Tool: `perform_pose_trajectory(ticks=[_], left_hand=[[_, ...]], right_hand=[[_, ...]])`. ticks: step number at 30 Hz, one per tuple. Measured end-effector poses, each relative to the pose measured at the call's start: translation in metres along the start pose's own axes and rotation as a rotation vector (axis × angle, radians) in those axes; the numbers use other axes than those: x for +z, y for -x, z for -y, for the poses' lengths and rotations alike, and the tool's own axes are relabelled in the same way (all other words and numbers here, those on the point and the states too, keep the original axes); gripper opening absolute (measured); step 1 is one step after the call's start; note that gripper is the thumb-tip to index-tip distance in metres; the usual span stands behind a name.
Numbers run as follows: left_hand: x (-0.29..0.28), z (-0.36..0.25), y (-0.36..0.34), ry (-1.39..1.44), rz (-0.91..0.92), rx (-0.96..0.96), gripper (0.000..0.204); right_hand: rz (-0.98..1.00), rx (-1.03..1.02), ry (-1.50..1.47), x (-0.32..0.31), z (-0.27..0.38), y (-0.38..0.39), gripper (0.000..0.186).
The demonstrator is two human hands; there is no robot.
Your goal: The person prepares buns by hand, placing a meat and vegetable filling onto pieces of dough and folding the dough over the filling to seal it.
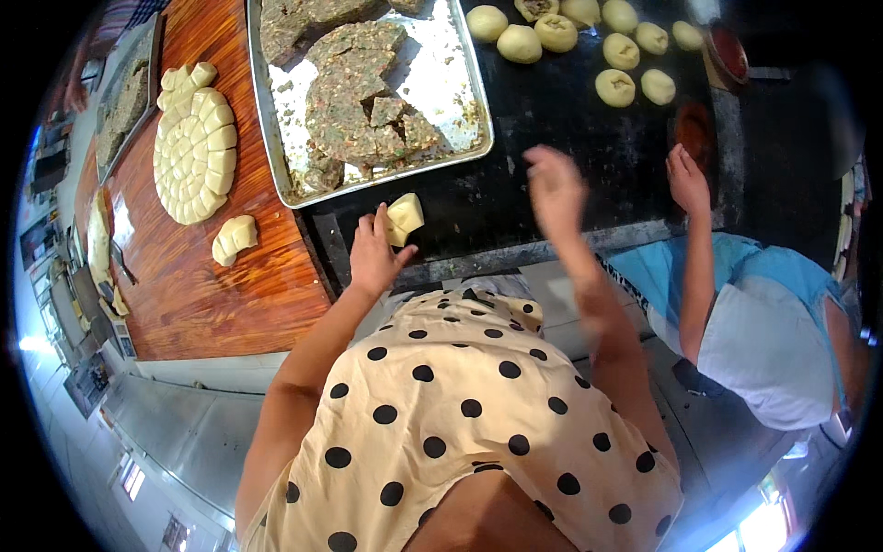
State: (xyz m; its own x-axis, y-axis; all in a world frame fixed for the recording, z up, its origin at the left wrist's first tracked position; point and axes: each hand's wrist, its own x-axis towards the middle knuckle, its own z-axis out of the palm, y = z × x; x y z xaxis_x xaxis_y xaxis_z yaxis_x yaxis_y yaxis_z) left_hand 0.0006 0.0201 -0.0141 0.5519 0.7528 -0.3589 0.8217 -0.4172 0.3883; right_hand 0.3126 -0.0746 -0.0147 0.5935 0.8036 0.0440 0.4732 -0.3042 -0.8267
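My left hand (371,256) is at the near edge of the black worktop, its fingers and thumb closed around the side of a pale cut dough piece (405,218). My right hand (557,189) is over the black surface further right, smeared by motion, and whether it holds anything does not show. Just beyond my left hand is a metal tray (378,187) with a thick slab of greyish-brown chopped filling (359,101) flecked with green. Round dough balls (556,34), several of them, sit at the far right of the worktop; some have creased tops.
On the wooden board (248,308) at left lie a disc of closely packed dough pieces (195,156) and a small dough cluster (235,240). Another filled tray (124,101) stands farther left. At right, a co-worker's hand (688,181) is near a reddish-brown dish (694,136).
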Motion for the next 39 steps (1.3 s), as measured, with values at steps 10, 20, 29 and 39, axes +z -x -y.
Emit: perform_pose_trajectory(ticks=[10,20,29,39], left_hand=[[-0.010,0.027,-0.006,0.078,-0.021,0.105,0.063],[-0.017,0.009,-0.006,0.099,0.101,0.338,0.053],[-0.028,-0.004,-0.007,-0.111,-0.065,0.538,0.060],[-0.004,-0.066,-0.002,0.281,0.096,0.637,0.036]], right_hand=[[0.532,-0.553,0.110,0.140,0.050,0.038,0.054],[0.401,-0.135,0.366,0.039,0.069,0.074,0.045],[0.090,-0.043,0.668,0.000,-0.004,0.060,0.042],[-0.174,0.286,0.653,0.062,-0.043,0.041,0.054]])
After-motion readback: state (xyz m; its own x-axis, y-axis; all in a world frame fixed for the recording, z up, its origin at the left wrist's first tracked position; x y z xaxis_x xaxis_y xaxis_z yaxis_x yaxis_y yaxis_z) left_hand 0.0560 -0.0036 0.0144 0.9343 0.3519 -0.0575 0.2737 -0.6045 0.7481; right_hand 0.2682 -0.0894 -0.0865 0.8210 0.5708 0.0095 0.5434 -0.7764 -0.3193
